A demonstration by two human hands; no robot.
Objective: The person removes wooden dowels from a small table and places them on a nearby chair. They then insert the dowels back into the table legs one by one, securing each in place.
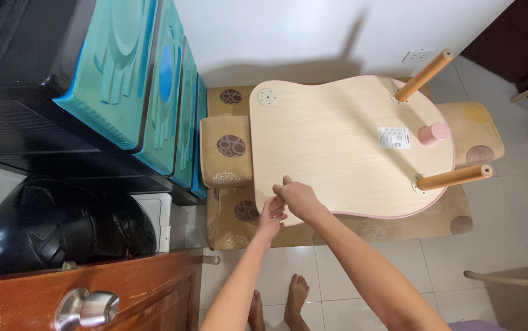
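A small table (337, 147) lies upside down on brown cushions (233, 150), showing its pale wood underside and pink rim. Two wooden legs (424, 75) (454, 176) stick out of its right side, with a short pink peg (432, 133) and a white label (394, 138) between them. A round mounting plate (267, 97) sits bare at the far left corner. My right hand (298, 199) is closed over the near left corner, where a sliver of a wooden leg (279, 201) shows. My left hand (270, 220) pinches the same piece from below.
Teal plastic drawers (135, 79) stack on the left over a black helmet (49, 227). A wooden door with a metal knob (86, 308) is at bottom left. My bare feet (282, 303) stand on white tiles. A wicker chair (521, 288) is at bottom right.
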